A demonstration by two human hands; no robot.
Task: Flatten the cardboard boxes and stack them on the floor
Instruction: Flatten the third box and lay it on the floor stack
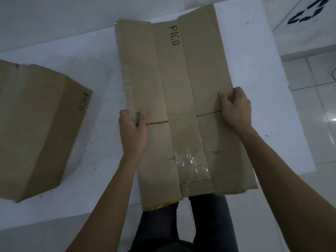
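A flattened brown cardboard box (174, 84) marked "PICO" lies lengthwise over the white table (94, 73), its near end with crumpled clear tape hanging past the table's front edge above my legs. My left hand (133, 128) grips its left edge, fingers curled over the side. My right hand (235, 108) grips its right edge the same way. A second brown box (38, 128), also marked "PICO", stands unflattened on the table at the left, partly cut off by the frame.
White tiled floor (312, 99) shows to the right of the table and below its front edge. A white surface with a black printed symbol (307, 13) sits at the top right. My dark trousers (181, 228) are below the flattened box.
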